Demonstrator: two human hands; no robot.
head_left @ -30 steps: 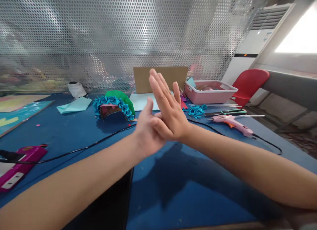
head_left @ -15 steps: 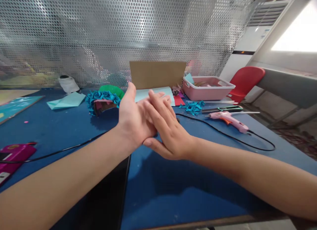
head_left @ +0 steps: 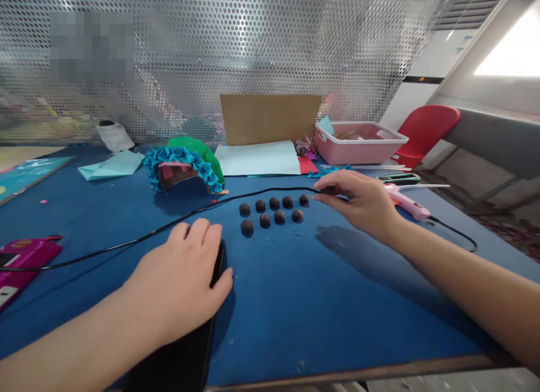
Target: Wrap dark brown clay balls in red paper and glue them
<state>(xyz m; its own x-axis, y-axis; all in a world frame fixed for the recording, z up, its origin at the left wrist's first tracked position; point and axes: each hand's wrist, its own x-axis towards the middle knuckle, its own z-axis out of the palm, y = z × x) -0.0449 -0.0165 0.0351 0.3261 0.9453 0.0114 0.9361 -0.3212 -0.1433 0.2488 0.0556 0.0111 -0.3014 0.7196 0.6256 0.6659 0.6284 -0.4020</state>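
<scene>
Several small dark balls (head_left: 274,203) lie in two rows on the blue table (head_left: 320,302). My right hand (head_left: 363,203) reaches in from the right, palm down. Its fingers and thumb are drawn together in a pinch just right of the end ball (head_left: 304,199), over the black cable (head_left: 139,237); what the pinch holds is hidden. My left hand (head_left: 181,279) lies flat, palm down, on a flat black object (head_left: 177,364) at the table's near edge, with its fingers relaxed and holding nothing.
A pink glue gun (head_left: 407,204) lies behind my right hand. A blue and green paper craft (head_left: 183,168), light blue paper (head_left: 257,157), cardboard (head_left: 270,119) and a pink basket (head_left: 358,150) stand before a perforated metal screen. A magenta object (head_left: 21,260) lies far left.
My hands, pressed palm to palm above the table, have parted. The left dropped onto the black object and the right moved right to the balls, which now show.
</scene>
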